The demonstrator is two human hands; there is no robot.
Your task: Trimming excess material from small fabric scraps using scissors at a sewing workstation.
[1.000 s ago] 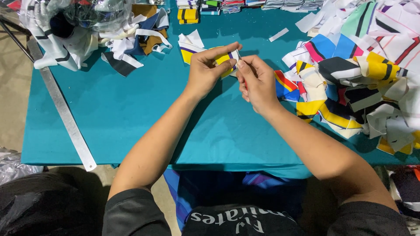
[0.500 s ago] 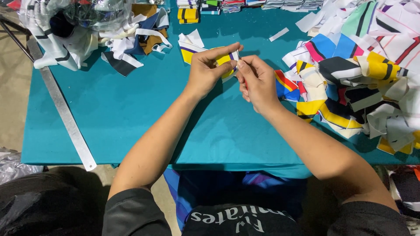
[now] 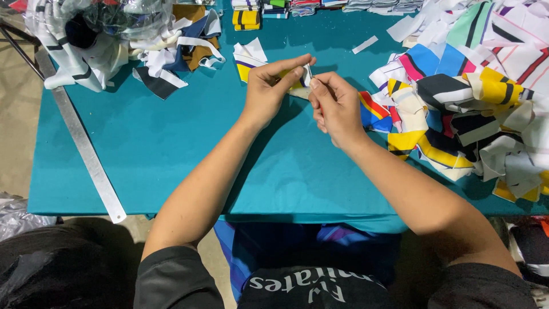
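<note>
Cloth scraps crowd a table (image 3: 171, 166) covered in smooth teal fabric. At its centre, both hands meet over a small pale strip (image 3: 306, 77), a thin, limp piece of fabric held just above the tabletop.

Left hand (image 3: 269, 91) comes in from seven o'clock, wrist bent, palm turned inward. Its thumb stretches long over the top toward two o'clock and its fingers (image 3: 286, 77) curl beneath, pinching the strip's left end. Under this hand peeks a yellow-and-white scrap (image 3: 245, 64) lying flat at eleven o'clock of the wrist.

Right hand (image 3: 336, 106) comes in from five o'clock, knuckles up, fingers folded into a loose fist. Its thumb and forefinger close on the strip's right end, touching the left fingertips. Something red shows inside the fist; what it is cannot be told.

At three o'clock of the hands lies a heap (image 3: 469, 109) of soft, crumpled knit offcuts, striped in yellow, black, white, blue and pink, reaching the table's right edge. At ten o'clock sits a second pile (image 3: 166, 54) of white, navy and brown bands, curled like ribbons, beside a clear crinkled plastic bag (image 3: 108, 17). A long, flat metal ruler (image 3: 86, 151) runs diagonally down the left edge. Folded striped stacks (image 3: 247, 17) line the far edge at twelve o'clock, and a lone white slip (image 3: 365, 44) lies near them.
</note>
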